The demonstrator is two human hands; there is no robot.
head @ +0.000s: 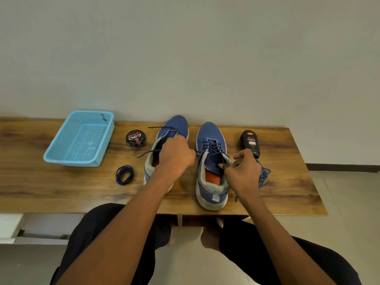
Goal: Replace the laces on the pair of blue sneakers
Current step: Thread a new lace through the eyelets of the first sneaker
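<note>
Gripping with curled fingers, the left hand [176, 155] sits over the opening of the left sneaker [168, 138], apparently holding its dark lace [148, 152], though the pinch itself is hidden; the right hand [243, 171] pinches the collar of the right sneaker [211, 165] between thumb and fingers, a bright blue lace [264, 175] trailing from under it onto the wood; both shoes stand side by side, toes toward the wall [205, 58], the right heel near the front edge of the wooden table [61, 188]; bare wood stretches left of the shoes and past the right hand to the table's right end; tiled floor [349, 202] shows beyond it; a coiled navy lace [124, 175] lies just left of the left sneaker; a polish tin [136, 138] sits behind it; a black polish bottle [250, 143] lies right of the shoes; the light blue basket [61, 153] at far left holds nothing I can make out
</note>
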